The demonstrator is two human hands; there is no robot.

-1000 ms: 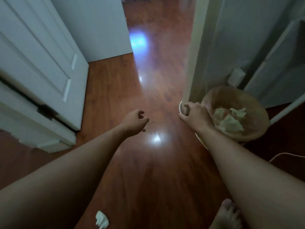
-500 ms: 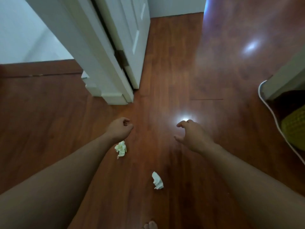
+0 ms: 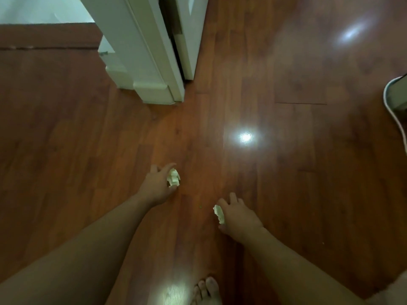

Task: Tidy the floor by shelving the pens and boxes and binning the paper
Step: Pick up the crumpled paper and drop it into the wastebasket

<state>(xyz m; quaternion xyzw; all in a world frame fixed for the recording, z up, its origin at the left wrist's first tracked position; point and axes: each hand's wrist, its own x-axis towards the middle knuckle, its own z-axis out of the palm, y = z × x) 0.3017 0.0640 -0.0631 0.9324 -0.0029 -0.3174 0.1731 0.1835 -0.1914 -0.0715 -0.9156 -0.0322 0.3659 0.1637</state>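
Note:
Two crumpled pale paper balls lie on the red-brown wooden floor (image 3: pixel 286 194). My left hand (image 3: pixel 155 187) reaches down to the left paper ball (image 3: pixel 173 178), with a finger over its top and the thumb under it. My right hand (image 3: pixel 239 216) covers the right paper ball (image 3: pixel 219 214), which shows only at the hand's left side, pinched between fingers and thumb. No bin, pens or boxes are in view.
A white door frame (image 3: pixel 152 69) and the edge of a door (image 3: pixel 191 40) stand at the top centre. A white cable (image 3: pixel 394 106) curves along the right edge. My bare foot (image 3: pixel 207 290) is at the bottom. Lamp glare spots the floor.
The view swung from the bin down to the floor by the door frame. Both hands dropped from above the floor onto the two paper balls and closed around them.

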